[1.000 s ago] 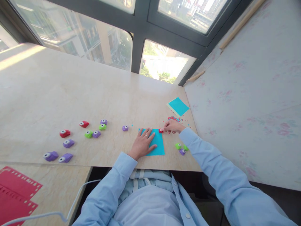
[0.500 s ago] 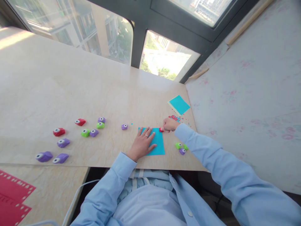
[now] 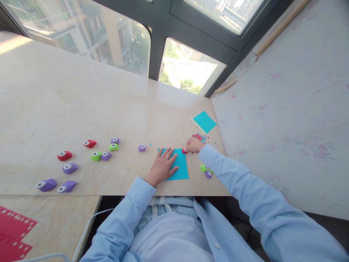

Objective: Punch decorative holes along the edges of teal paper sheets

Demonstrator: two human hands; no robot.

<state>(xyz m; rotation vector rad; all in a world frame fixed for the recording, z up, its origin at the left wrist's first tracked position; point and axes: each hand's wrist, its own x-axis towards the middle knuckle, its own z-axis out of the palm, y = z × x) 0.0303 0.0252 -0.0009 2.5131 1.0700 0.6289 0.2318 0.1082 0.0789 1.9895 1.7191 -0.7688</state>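
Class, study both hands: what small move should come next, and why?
Probably squeeze the red punch with the right hand: the punch sits at the far right corner of the blue sheet with that hand on it, and the left hand lies flat on the sheet.

home, apparently | floral wallpaper (image 3: pixel 286 98) | windowside counter (image 3: pixel 81 98) | buildings (image 3: pixel 109 32) outside

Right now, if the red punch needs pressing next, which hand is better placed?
Probably the right hand: it holds the red punch at the edge of the blue paper, while the left hand lies spread on that paper.
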